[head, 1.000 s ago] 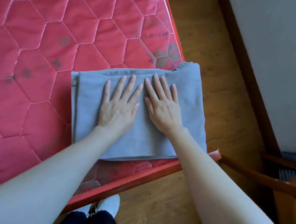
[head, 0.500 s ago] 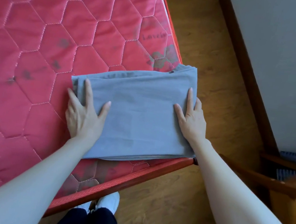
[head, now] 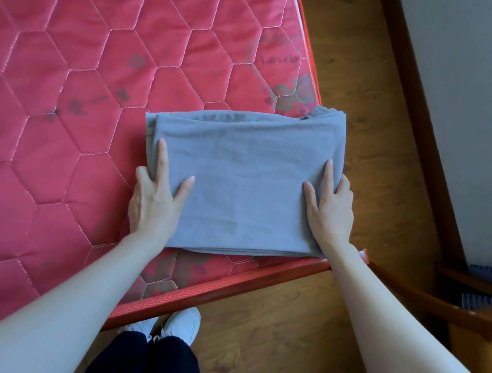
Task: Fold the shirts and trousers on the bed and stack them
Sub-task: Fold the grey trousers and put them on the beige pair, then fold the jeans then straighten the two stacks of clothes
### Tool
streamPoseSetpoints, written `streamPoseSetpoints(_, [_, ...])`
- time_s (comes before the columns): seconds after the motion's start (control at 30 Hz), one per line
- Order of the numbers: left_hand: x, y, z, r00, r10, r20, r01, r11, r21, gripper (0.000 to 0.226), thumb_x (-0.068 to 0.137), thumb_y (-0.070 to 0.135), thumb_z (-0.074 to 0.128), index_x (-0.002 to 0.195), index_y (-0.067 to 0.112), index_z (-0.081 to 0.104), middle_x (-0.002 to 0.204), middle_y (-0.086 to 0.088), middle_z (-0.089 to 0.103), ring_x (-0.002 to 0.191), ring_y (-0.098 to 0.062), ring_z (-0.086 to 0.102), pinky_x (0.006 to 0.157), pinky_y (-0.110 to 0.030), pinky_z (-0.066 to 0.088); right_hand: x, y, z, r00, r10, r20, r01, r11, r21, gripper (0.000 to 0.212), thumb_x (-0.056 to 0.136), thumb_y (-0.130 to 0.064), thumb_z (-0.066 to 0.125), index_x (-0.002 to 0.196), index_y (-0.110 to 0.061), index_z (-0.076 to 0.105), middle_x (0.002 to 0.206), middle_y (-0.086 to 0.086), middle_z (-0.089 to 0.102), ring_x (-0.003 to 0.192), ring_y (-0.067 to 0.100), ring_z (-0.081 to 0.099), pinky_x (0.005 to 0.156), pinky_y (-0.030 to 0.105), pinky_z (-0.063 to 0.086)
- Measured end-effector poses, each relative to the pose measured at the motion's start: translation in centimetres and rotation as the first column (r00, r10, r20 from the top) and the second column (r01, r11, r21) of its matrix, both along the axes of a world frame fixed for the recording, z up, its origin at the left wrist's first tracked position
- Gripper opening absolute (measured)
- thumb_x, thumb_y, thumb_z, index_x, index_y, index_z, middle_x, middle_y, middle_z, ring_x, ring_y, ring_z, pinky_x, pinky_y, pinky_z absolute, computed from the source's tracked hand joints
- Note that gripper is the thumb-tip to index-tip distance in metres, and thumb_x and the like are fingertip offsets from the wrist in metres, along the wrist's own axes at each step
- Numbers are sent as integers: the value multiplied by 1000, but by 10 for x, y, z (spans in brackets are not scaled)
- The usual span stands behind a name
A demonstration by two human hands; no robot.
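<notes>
1. At the corner of the red quilted mattress (head: 95, 119), near 3 o'clock of the view, a folded grey garment (head: 239, 179) is laid flat; its right end reaches over the mattress edge. Whether it is a shirt or trousers cannot be told.
2. The left hand (head: 154, 201) is placed on the garment's left edge, toward 9 o'clock from the garment's middle. The thumb and one finger are spread on top of the cloth, and the other fingers are wrapped around the edge, so the edge is gripped.
3. The right hand (head: 332, 205) is placed on the right edge, toward 3 o'clock from the garment's middle. The thumb and one finger are seen spread on top, and the remaining fingers are curled over the side of the fold.
4. The layers of the fold are seen stacked along the near edge, at 6 o'clock of the garment, just beside the red bed frame (head: 223, 288).
5. Below, at 6 o'clock of the view, white shoes (head: 182, 325) and dark trouser legs (head: 147, 366) are seen on the wooden floor (head: 295, 337).
</notes>
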State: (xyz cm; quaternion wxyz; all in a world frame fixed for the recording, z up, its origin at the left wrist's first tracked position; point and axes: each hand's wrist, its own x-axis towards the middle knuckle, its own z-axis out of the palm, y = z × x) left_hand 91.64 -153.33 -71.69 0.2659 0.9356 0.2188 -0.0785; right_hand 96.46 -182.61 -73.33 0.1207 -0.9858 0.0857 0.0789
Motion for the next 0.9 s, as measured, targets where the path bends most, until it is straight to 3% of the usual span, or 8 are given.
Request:
streamPoseSetpoints(0.2, [-18, -3, 3, 997, 81, 6, -81, 997, 12, 78, 94, 50, 49, 155, 28, 6, 105, -22, 40, 83, -43, 53, 67, -50, 44, 10, 10, 13, 993, 114, 6, -114, 993, -18, 65, 99, -50, 39, 154, -22, 17, 147, 19, 30, 127, 37, 38, 92, 50, 48])
streamPoseSetpoints(0.4, [-30, -4, 0, 991, 132, 24, -133, 990, 53, 79, 93, 50, 52, 155, 25, 11, 109, -24, 42, 89, -41, 50, 67, -49, 45, 23, 17, 20, 983, 173, -62, -175, 984, -28, 64, 99, -50, 38, 154, -26, 15, 150, 17, 27, 133, 35, 33, 95, 49, 44])
streamPoseSetpoints(0.5, [-28, 0, 2, 997, 76, 33, -80, 989, 128, 78, 93, 46, 55, 154, 16, 18, 133, -30, 39, 107, -45, 47, 83, -53, 44, 21, 21, 26, 982, 179, -64, -186, 974, -127, 63, 100, -50, 35, 154, -23, 17, 156, 19, 18, 141, 36, 23, 108, 51, 32])
streamPoseSetpoints(0.57, [-25, 6, 6, 1000, 9, 25, -14, 985, 172, 75, 95, 41, 53, 154, 11, 19, 152, -31, 21, 132, -46, 33, 101, -57, 34, 18, 32, 33, 974, 226, 5, -219, 952, -212, 61, 101, -48, 35, 153, -21, 21, 159, 20, 11, 147, 36, 12, 114, 51, 19])
streamPoseSetpoints(0.63, [-20, 16, 14, 997, -70, 41, 62, 981, 182, 70, 96, 35, 51, 153, 8, 20, 157, -27, 11, 143, -43, 19, 111, -57, 23, 19, 52, 42, 952, 295, 85, -275, 942, -191, 58, 101, -42, 42, 152, -17, 28, 159, 20, 14, 148, 35, 12, 115, 50, 14])
streamPoseSetpoints(0.73, [-6, 38, 32, 966, -200, 161, 162, 961, 224, 54, 93, 22, 56, 142, 3, 45, 152, -23, 32, 141, -40, 29, 112, -57, 24, 27, 90, 57, 908, 396, 136, -388, 918, -85, 56, 99, -34, 50, 148, -11, 37, 155, 21, 27, 146, 34, 22, 116, 50, 20])
streamPoseSetpoints(0.8, [8, 57, 47, 924, -266, 276, 193, 945, 264, 34, 85, 11, 67, 118, 2, 65, 135, -21, 54, 129, -39, 47, 106, -58, 34, 37, 116, 67, 875, 448, 183, -446, 893, -55, 53, 97, -31, 55, 144, -11, 44, 149, 21, 38, 142, 35, 32, 111, 49, 30])
streamPoseSetpoints(0.9, [34, 89, 71, 890, -284, 355, 176, 935, 308, 27, 79, 7, 72, 105, 3, 71, 119, -17, 64, 116, -37, 57, 100, -55, 41, 57, 155, 85, 866, 442, 232, -456, 890, 8, 50, 95, -29, 58, 143, -17, 47, 145, 18, 45, 138, 34, 38, 105, 49, 35])
